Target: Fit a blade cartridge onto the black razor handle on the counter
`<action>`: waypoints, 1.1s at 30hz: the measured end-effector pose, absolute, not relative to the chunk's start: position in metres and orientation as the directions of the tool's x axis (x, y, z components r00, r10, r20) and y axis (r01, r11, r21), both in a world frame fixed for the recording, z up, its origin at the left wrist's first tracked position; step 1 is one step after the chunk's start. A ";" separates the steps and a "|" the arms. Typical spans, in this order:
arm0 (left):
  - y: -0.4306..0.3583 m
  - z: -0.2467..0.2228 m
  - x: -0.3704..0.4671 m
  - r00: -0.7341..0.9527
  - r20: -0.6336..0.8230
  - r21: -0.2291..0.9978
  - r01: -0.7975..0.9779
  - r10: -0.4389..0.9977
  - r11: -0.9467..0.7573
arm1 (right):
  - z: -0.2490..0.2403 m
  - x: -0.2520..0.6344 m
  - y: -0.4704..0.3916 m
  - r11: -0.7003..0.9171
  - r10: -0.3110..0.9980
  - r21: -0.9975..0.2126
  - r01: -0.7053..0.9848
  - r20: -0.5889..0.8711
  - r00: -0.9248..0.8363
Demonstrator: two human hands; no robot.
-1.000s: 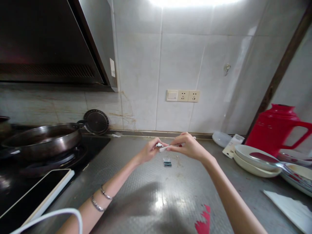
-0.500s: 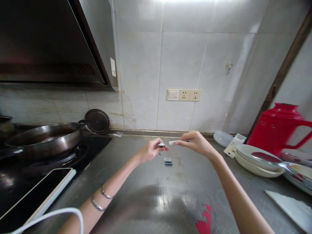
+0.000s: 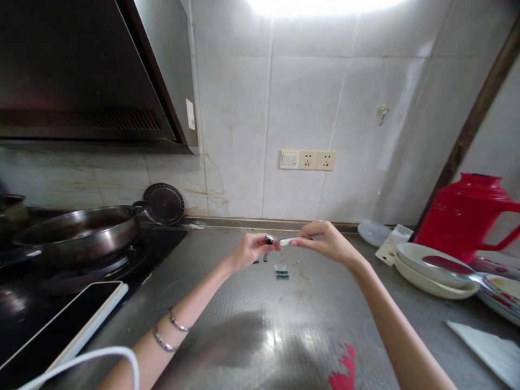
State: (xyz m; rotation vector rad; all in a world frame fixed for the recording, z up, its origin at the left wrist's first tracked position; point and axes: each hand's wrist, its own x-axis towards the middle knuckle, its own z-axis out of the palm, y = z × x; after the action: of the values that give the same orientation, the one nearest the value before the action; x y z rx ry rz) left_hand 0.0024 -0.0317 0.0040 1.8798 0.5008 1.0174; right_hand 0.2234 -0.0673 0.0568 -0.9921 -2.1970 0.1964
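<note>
Over the steel counter [image 3: 227,336], my left hand [image 3: 248,251] pinches a small shiny silver-and-black piece [image 3: 270,239] between thumb and fingertips. My right hand [image 3: 325,241] grips a slim white stick-like tool [image 3: 286,241], its tip pointing left at the left fingertips. Whether the tip touches the silver piece I cannot tell. Just below the hands lies a small clear case [image 3: 281,272] with dark teal strips in it. A short dark, narrow piece [image 3: 266,257] shows under the left fingers; its kind is too small to make out.
On the left, a steel pan [image 3: 81,230] sits on the black stove, with a phone [image 3: 60,330] and white cable [image 3: 109,351] nearer me. At right are stacked bowls [image 3: 433,276], a white card [image 3: 394,245], a red thermos jug [image 3: 459,216] and a white slab [image 3: 487,349].
My right hand has brought the white tool's tip slightly left, closer to the left fingertips. The left hand keeps its pinch on the silver piece. The view has shifted slightly.
</note>
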 end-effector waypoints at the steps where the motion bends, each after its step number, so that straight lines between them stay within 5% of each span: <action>1: -0.031 0.003 0.002 0.582 0.446 0.856 -0.058 0.680 -0.513 | 0.057 0.220 -0.069 0.711 0.691 -0.391 0.584 0.540 -0.481; 25: -0.035 0.001 0.006 0.660 0.366 0.927 -0.193 0.656 -0.323 | 0.055 0.212 -0.066 0.742 0.621 -0.275 0.611 0.625 -0.473; 33: -0.036 0.004 0.001 0.705 0.292 0.956 -0.209 0.646 -0.204 | 0.055 0.215 -0.066 0.692 0.667 -0.348 0.632 0.642 -0.377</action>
State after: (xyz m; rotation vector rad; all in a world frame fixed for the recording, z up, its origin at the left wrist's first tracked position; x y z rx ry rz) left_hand 0.0015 -0.0363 0.0038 1.5983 0.3640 0.8083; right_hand 0.2151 -0.0657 0.0549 -0.9915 -2.1009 0.0556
